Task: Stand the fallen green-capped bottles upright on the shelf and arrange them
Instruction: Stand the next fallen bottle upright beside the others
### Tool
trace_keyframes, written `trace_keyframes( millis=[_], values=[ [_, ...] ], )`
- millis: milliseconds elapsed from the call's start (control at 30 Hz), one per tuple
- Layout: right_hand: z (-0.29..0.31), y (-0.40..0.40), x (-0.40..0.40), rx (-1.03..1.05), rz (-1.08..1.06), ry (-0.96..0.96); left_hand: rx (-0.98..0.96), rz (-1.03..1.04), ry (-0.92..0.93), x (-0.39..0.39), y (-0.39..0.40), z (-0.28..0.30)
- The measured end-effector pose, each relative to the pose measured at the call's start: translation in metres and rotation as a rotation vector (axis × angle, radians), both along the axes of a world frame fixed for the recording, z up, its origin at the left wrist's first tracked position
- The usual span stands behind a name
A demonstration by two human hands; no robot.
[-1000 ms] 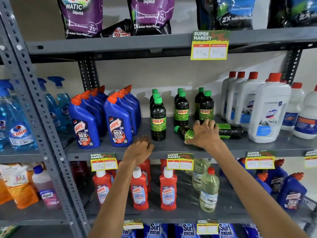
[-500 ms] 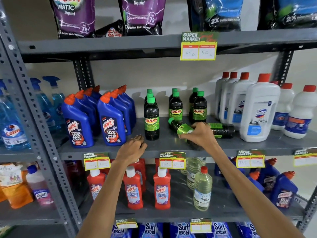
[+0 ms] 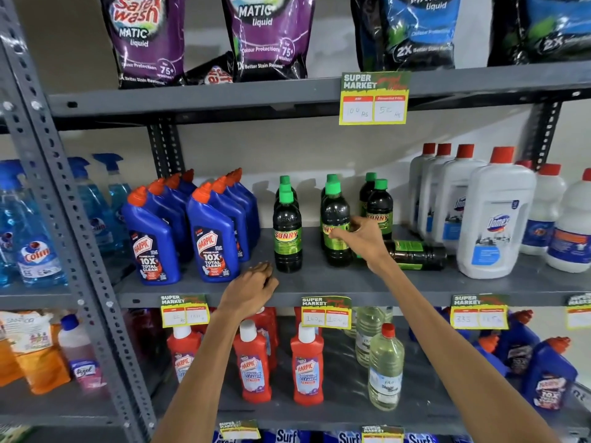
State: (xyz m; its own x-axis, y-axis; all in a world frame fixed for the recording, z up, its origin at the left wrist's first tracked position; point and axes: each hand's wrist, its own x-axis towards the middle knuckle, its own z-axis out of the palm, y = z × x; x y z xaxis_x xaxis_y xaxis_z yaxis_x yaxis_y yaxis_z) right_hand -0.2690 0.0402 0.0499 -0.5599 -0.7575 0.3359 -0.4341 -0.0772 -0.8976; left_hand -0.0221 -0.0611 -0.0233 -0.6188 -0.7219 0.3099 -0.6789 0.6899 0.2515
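Note:
Dark green-capped SUNNY bottles stand in three short rows on the middle grey shelf. My right hand grips the front bottle of the middle row, which stands upright at the shelf's middle. A bottle at the front of the left row stands free. The right row stands behind my right hand. One bottle still lies on its side to the right of my wrist, its cap end hidden. My left hand rests loosely curled on the shelf's front edge, holding nothing.
Blue Harpic bottles crowd the shelf to the left, white Domex bottles to the right. Price tags hang on the shelf lip. Red Harpic bottles and clear bottles fill the shelf below; detergent pouches sit above.
My right hand has lifted the fallen bottle from its side and tipped it upright in front of the middle row. My left hand stayed on the shelf edge.

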Motion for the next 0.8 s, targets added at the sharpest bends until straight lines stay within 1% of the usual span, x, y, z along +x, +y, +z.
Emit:
trace_keyframes(
  millis=[100, 267, 400, 467, 533, 633, 700, 800],
  values=[
    [-0.012, -0.008, -0.003, 0.041, 0.030, 0.018, 0.005, 0.014, 0.014, -0.001, -0.001, 0.000],
    [-0.027, -0.014, -0.009, -0.012, 0.083, -0.050, 0.011, 0.022, 0.023, -0.001, -0.002, -0.003],
    [-0.023, -0.016, -0.014, 0.020, 0.152, -0.012, 0.014, 0.030, 0.009, -0.002, -0.002, -0.002],
    [-0.012, -0.016, -0.014, -0.009, 0.128, 0.000, 0.016, 0.028, 0.003, -0.002, -0.002, -0.002],
    [0.001, -0.016, -0.012, -0.059, 0.054, 0.008, 0.012, 0.024, 0.004, -0.003, -0.002, -0.002],
    [0.015, -0.019, -0.011, -0.040, -0.019, 0.113, 0.003, 0.019, 0.005, -0.003, -0.002, -0.002],
    [0.019, -0.021, -0.013, -0.013, 0.025, 0.084, 0.003, 0.018, 0.007, -0.003, -0.002, -0.002],
    [0.018, -0.021, -0.020, -0.033, 0.108, -0.022, 0.014, 0.027, 0.010, -0.003, -0.001, -0.001]
  ],
)
